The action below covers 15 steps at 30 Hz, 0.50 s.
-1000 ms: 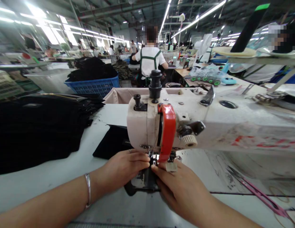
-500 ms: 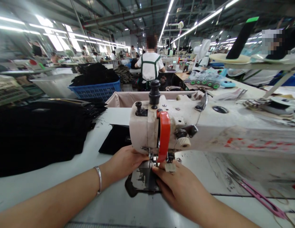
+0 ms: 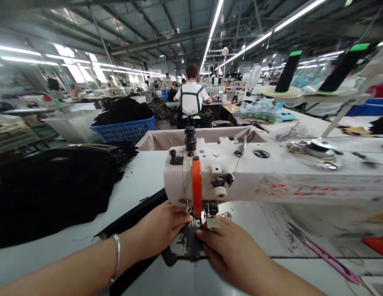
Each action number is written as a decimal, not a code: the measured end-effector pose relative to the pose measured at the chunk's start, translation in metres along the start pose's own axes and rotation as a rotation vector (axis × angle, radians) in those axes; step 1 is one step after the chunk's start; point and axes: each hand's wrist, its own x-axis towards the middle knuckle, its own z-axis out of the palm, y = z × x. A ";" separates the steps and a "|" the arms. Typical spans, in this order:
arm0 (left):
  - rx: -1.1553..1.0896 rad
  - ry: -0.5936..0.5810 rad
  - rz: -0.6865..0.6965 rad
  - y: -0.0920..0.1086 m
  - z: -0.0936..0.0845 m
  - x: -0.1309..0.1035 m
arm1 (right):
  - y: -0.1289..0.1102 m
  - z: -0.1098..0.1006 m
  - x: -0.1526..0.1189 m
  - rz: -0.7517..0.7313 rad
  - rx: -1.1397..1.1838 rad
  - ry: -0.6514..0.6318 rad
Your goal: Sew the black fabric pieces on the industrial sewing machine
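Observation:
A white sewing machine (image 3: 249,181) with an orange lever guard (image 3: 196,187) stands before me. My left hand (image 3: 160,226) is left of the needle area, its fingers closed together, fingertips beside the presser foot. A long piece of black fabric (image 3: 134,216) runs from behind the machine head, beneath my left hand and wrist. My right hand (image 3: 230,244) is right of the needle, thumb near the foot and fingers curled under; anything between them is hidden. Both hands border the worn dark metal plate (image 3: 186,244).
A stack of black fabric (image 3: 52,189) lies on the left of the table. Pink thread snips (image 3: 328,257) lie at right. Cones of black thread (image 3: 288,72) stand beyond the machine. Behind are a blue basket (image 3: 126,129) heaped with dark cloth and a seated person (image 3: 191,98).
The black fabric now stretches toward me under my left forearm; before, a piece showed only behind my left hand. My view has tilted up and shifted right. Both hands stay beside the needle.

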 end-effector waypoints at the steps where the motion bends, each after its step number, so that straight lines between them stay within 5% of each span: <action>1: -0.014 0.013 -0.013 -0.003 0.001 -0.001 | 0.000 0.000 0.000 -0.008 -0.003 -0.002; 5: 0.007 0.019 -0.002 -0.012 -0.010 0.001 | 0.002 -0.001 0.002 -0.023 -0.019 -0.009; 9: 0.099 -0.133 0.033 -0.002 -0.024 -0.001 | 0.003 -0.002 0.004 -0.058 -0.008 -0.027; 15: 0.365 -0.112 -0.073 0.005 0.012 -0.024 | 0.008 0.005 0.004 -0.105 0.007 0.021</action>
